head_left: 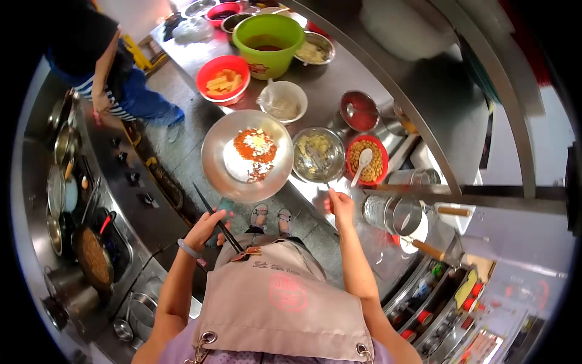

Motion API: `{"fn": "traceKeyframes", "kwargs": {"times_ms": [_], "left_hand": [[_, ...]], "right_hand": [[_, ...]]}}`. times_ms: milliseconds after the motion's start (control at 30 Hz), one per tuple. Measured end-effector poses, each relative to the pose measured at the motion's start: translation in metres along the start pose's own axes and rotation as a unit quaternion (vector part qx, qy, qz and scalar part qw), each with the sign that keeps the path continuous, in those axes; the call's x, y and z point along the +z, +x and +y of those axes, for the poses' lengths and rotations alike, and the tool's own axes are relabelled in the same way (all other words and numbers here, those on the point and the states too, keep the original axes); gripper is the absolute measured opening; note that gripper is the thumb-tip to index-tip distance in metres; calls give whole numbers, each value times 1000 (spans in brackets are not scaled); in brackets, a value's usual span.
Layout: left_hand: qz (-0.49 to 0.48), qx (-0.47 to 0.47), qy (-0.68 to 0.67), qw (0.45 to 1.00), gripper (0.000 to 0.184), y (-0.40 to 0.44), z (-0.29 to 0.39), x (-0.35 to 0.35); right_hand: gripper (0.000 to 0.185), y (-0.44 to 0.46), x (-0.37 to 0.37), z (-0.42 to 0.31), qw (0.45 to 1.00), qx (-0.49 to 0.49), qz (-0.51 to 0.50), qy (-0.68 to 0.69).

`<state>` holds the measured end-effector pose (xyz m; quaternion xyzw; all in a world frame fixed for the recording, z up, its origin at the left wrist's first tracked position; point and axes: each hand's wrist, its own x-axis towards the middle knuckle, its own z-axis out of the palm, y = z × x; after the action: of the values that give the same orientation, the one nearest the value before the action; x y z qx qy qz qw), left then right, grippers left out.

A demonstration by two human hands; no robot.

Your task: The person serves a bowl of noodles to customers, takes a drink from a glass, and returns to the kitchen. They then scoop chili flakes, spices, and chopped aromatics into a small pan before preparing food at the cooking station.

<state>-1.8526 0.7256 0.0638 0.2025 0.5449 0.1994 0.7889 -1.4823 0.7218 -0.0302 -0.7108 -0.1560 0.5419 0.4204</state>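
My left hand (209, 229) is closed around long dark chopsticks (225, 233), whose tips point up and left, below a large steel bowl (212, 145). In that bowl lie red powder and pale chopped bits (257, 143). My right hand (341, 205) has its fingers curled at the end of a thin handle that runs into a smaller steel bowl (332, 167) of pale yellowish mash. Right of this bowl stands a red bowl (384, 162) of peanuts or beans with a white spoon (365, 158) in it.
Beyond the bowls are a green bucket (267, 64), a red bowl of yellow pieces (212, 65) and a whitish bowl (294, 97). Another person (130, 91) stands at the upper left, beside a stove with pans (94, 255). A metal shelf frame (394, 100) crosses the right side.
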Motion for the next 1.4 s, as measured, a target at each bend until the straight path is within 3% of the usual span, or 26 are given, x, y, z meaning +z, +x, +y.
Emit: {"fn": "traceKeyframes", "kwargs": {"times_ms": [33, 67, 133, 167, 333, 433, 533, 633, 767, 800, 867, 1067, 1167, 1400], "left_hand": [[1, -2, -23, 1000, 29, 1, 3, -1], [-7, -6, -13, 1000, 29, 1, 6, -3], [19, -11, -18, 1000, 30, -1, 12, -5], [21, -11, -22, 999, 29, -3, 16, -6], [2, 7, 2, 1000, 26, -20, 35, -5], [4, 32, 26, 999, 26, -36, 50, -3], [16, 29, 92, 995, 27, -59, 68, 6], [-7, 36, 128, 991, 30, -82, 75, 7], [-2, 45, 181, 982, 34, -120, 62, 41], [36, 21, 175, 984, 35, -134, 56, 53], [3, 38, 176, 984, 36, -157, 37, 91], [-44, -1, 225, 973, 43, -208, -41, 200], [-67, -87, 229, 967, 50, -231, -70, 279], [-231, -205, 297, 904, 41, -194, -119, 407]], "right_hand": [[43, 3, -1, -4, 997, 72, -40, 4], [43, 6, 2, -5, 997, 71, -30, 13], [68, 12, 10, -3, 950, 168, -67, 256], [85, 16, 14, -1, 935, 134, -118, 306], [90, 27, 28, 3, 875, 132, -110, 452], [82, 9, 19, 10, 854, 146, -133, 481], [51, -27, -10, 35, 856, 130, -159, 474], [37, -85, -40, 23, 853, 119, -180, 476], [31, -147, -100, 15, 866, 91, -221, 439], [29, -163, -117, 15, 869, 92, -216, 435], [26, -187, -162, 29, 874, 100, -226, 419], [26, -247, -309, 71, 888, 58, -180, 420], [26, -278, -382, 82, 913, -5, -106, 395], [17, -341, -510, 57, 933, -164, 47, 317]]}}
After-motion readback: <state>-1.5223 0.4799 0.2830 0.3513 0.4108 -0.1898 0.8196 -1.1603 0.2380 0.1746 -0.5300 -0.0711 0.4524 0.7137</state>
